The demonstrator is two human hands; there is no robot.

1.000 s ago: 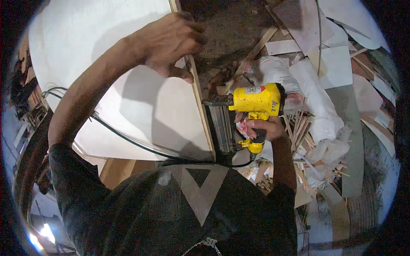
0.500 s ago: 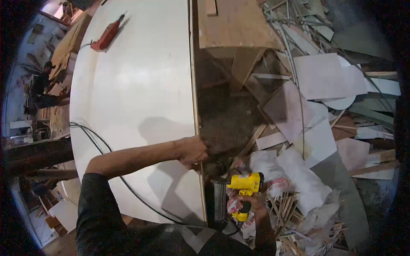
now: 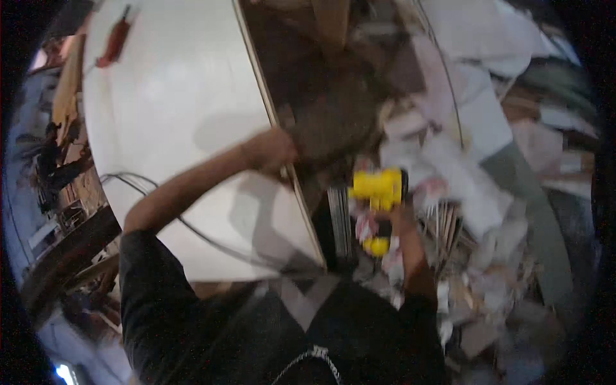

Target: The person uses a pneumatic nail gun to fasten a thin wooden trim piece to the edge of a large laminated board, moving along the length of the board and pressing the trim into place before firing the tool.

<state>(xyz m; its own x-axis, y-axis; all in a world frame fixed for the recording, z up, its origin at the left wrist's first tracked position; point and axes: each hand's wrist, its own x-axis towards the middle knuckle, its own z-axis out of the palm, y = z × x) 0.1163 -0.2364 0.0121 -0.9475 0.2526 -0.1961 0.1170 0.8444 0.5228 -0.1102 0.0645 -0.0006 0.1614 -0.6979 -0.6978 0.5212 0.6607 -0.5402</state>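
Large smooth white panel (image 3: 173, 96): pale wooden strip (image 3: 308, 219) lines its right edge; whether any fixing is left, unclear | Left hand (image 3: 273, 149): at that edge, fingers too blurred to judge | Right hand (image 3: 388, 215): right of panel, fingers clamped around yellow nail gun (image 3: 378, 185) with grey magazine (image 3: 341, 221)

One nail gun (image 3: 380, 186), one drill (image 3: 117, 40), one wood-edged panel (image 3: 176, 90).

Left hand (image 3: 273, 149) is on the right edge of a big white panel (image 3: 173, 83), kinda blurry, while the right hand (image 3: 391, 216) grips a yellow nail gun (image 3: 378, 185) just off that same edge. Red drill (image 3: 115, 40) lies near the left edge, dark hose (image 3: 197, 232) trails across the near end.
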